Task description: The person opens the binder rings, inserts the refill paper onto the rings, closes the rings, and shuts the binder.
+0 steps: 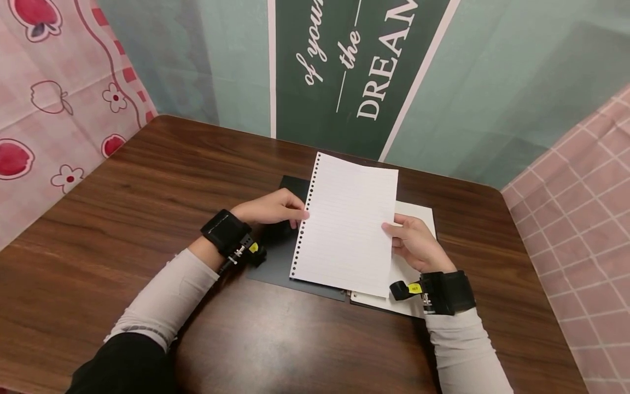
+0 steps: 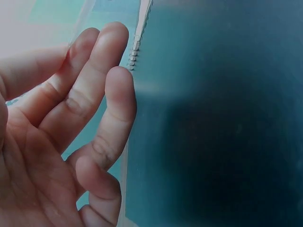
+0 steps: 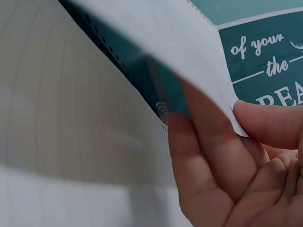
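Note:
A loose-leaf lined sheet (image 1: 350, 224) with a row of punched holes along its left edge is held up over an open ring binder. My left hand (image 1: 273, 208) pinches that holed edge between thumb and index finger, its other fingers loosely bent. At the opposite edge, my right hand (image 1: 415, 241) pinches the paper, thumb on top and fingers beneath. Under the sheet lie the binder's dark cover (image 1: 275, 268) on the left and its lined pages (image 3: 71, 118) on the right. Metal rings (image 3: 162, 109) show at the spine in the right wrist view.
The binder lies on a brown wooden table (image 1: 123, 219). A green cloth (image 1: 221, 65) with white lettering hangs behind. Fruit-patterned cloth (image 1: 49, 93) stands at the left and pink checked cloth (image 1: 590, 219) at the right. Both wrists wear black camera straps (image 1: 226, 232).

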The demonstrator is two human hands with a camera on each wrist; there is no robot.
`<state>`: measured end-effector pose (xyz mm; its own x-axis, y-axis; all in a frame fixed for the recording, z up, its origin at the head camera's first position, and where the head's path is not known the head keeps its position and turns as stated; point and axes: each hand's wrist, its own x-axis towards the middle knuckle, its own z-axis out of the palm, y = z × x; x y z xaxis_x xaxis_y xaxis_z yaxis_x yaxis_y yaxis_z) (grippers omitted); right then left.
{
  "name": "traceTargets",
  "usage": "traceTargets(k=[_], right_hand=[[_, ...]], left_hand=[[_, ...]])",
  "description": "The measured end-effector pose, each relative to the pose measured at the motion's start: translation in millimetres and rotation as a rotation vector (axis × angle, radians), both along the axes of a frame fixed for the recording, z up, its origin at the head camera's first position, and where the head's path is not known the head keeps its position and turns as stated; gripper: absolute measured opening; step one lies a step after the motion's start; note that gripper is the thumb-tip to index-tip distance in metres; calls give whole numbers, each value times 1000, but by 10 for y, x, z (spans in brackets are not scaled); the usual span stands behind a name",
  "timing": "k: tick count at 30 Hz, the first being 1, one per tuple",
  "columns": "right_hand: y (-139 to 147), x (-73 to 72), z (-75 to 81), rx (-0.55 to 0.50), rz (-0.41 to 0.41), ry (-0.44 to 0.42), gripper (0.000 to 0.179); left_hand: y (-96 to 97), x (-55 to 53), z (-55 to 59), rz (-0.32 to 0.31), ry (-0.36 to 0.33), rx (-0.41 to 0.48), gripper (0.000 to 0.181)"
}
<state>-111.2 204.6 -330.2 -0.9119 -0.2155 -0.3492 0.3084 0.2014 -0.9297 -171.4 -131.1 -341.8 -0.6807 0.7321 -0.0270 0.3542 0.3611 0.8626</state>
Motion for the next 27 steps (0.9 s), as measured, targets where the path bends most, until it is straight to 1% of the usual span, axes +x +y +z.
traceTargets(k=[4,9,14,20,27], right_hand=[[52,-11,29,51,7,16,49],[133,-21,67,71,16,29,49],[195,11,77,81,20,45,52],[265,57,56,76,25,43,54],[366,99,65,73,24,60,57]], left_hand=[[44,-11,-14,-24,-3,9,27],[114,-32,-7,-59,0,27,27],[181,-37,2,-56,-16,23,27],[247,-34,5,-50,-32,9,27],[349,-26,39,-70,-31,15,27]])
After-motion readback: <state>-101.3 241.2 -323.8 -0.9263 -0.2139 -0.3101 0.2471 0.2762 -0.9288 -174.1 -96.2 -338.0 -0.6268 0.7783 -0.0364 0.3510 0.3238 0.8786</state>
